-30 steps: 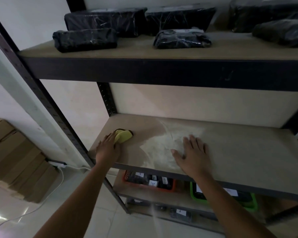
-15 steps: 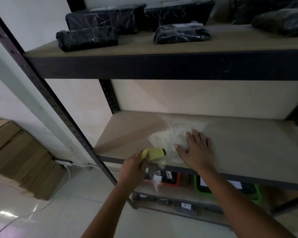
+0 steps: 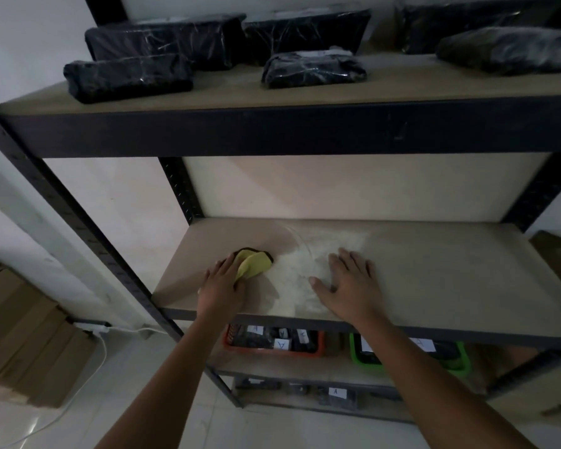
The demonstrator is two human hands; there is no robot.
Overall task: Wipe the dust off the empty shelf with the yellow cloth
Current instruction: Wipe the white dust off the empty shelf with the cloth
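The left hand [image 3: 221,285] grips the bunched yellow cloth [image 3: 253,263] and presses it on the left part of the empty shelf [image 3: 450,273], fingers curled round the cloth's near edge. The right hand [image 3: 350,283] lies flat on the shelf just beside it, fingers straight and spread, over a pale patch of dust [image 3: 300,270] between the two hands. Above, black wrapped packages [image 3: 127,76] sit on the upper shelf; below, an orange bin [image 3: 319,346] and a green bin [image 3: 363,361] hold labelled items
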